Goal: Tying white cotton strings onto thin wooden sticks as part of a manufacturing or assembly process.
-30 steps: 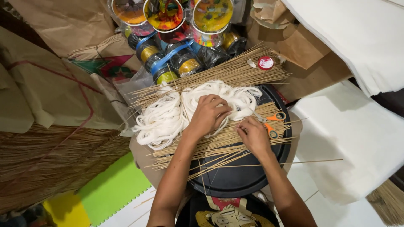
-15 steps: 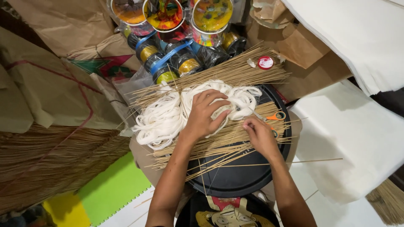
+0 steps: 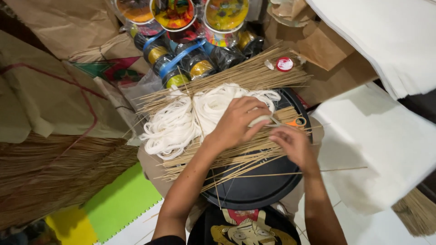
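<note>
My left hand (image 3: 236,123) lies on a heap of white cord skeins (image 3: 179,124), and its fingers curl around a small pale roll (image 3: 262,120). My right hand (image 3: 293,146) is just right of it, fingers bent, tips pressed on a bundle of thin bamboo sticks (image 3: 236,156). Whether it grips any of them is hidden. The sticks lie across a round black tray (image 3: 254,193) on my lap. Orange-handled scissors (image 3: 297,121) rest on the tray beyond my right hand.
A second stick bundle (image 3: 247,73) lies behind the cord, with a red-and-white cap (image 3: 284,64) on it. Paint-stained jars (image 3: 175,13) stand at the back. White paper sheets (image 3: 363,136) are on the right. On the left are brown paper (image 3: 50,104) and a broom-like bundle (image 3: 54,170).
Both hands have shifted a little to the right over the tray. My left fingers have closed around the pale roll, and my right hand has come closer to them.
</note>
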